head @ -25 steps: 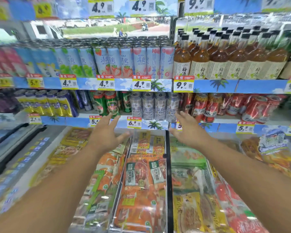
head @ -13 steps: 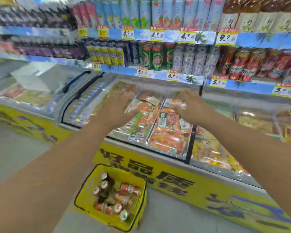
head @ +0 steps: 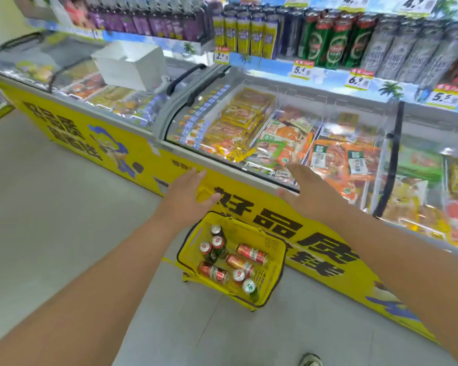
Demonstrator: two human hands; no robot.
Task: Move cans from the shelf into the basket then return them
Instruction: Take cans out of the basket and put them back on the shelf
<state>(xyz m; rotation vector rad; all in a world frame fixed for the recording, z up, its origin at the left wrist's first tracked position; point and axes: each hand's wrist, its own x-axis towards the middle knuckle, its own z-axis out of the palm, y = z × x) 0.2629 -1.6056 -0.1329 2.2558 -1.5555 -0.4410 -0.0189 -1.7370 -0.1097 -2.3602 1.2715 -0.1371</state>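
A yellow shopping basket (head: 271, 281) sits on the grey floor (head: 50, 220) at 6 o'clock in the head view, hard against the front of a yellow chest freezer (head: 132, 151). Inside it lie red-and-silver cans (head: 251, 253), some on their sides, some upright with their tops showing, and one green can (head: 250, 286) at the basket's near corner.

Above the basket, at about 11 o'clock from it, the left hand (head: 187, 198) hangs in the air, its grip wide, fingers straight and holding nothing. The right hand (head: 306, 192), at about 1 o'clock from the basket, is likewise spread and empty, its fingertips over the freezer's front edge. Both bare forearms reach in from the bottom corners of the view.

Behind the hands, under the freezer's glass lid (head: 222, 83), lie packets of frozen food (head: 283, 143) in orange and yellow wrappers. A white box (head: 128, 63) stands on the lid at 10 o'clock.

At 12 to 2 o'clock the shelf (head: 328, 80) carries rows of upright cans: yellow cans (head: 245, 35), green cans (head: 333, 43) and silver cans (head: 407, 54), with price tags (head: 358, 79) along its edge. Purple bottles (head: 143, 22) fill the shelf at 11 o'clock. A shoe tip (head: 311, 360) shows at the bottom edge.
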